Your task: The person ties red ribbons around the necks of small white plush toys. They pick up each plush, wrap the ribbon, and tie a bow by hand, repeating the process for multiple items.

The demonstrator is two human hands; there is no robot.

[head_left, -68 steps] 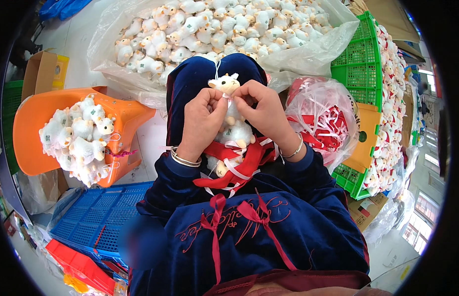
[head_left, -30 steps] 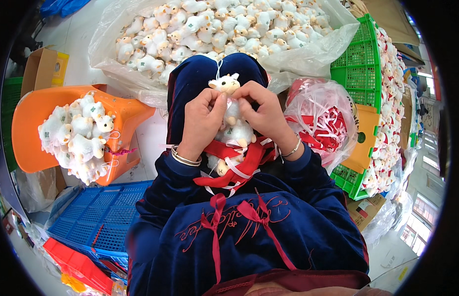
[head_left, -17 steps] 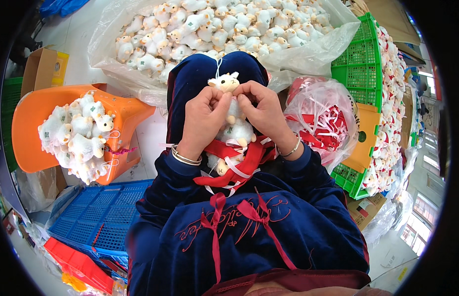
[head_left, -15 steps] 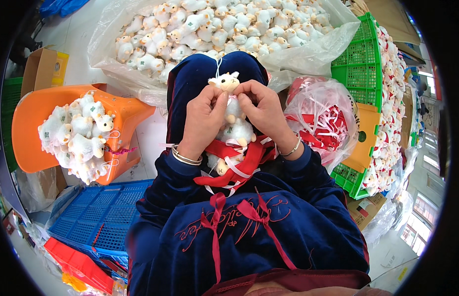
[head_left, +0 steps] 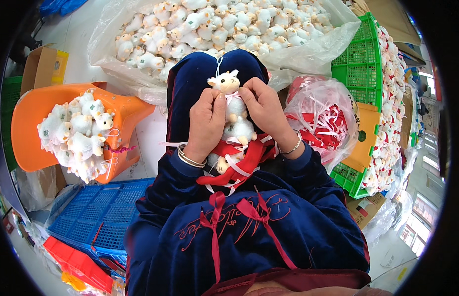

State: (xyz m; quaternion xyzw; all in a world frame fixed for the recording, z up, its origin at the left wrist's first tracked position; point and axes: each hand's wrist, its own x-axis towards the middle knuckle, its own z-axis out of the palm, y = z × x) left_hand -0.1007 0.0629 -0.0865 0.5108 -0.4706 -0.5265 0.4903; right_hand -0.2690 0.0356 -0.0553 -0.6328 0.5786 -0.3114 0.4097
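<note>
A small white plush sheep (head_left: 233, 109) with a hanging loop lies face up on my lap. A pale pink ribbon (head_left: 231, 94) runs across its neck. My left hand (head_left: 208, 118) pinches the ribbon at the left side of the neck. Opposite it, my right hand (head_left: 263, 106) pinches at the ribbon's right side. Red fabric pieces with white ties (head_left: 239, 170) lie on my lap below the sheep, and another plush (head_left: 221, 165) is partly covered by them.
A clear bag (head_left: 103, 59) full of plush sheep lies ahead. On the left, an orange chair (head_left: 29, 123) holds more sheep, with a blue crate (head_left: 106, 212) nearer. A bag of red pieces (head_left: 321, 123) and a green crate (head_left: 355, 69) stand right.
My hands have drawn slightly apart along the ribbon, so more of the sheep's neck and chest shows. The sheep has shifted very little.
</note>
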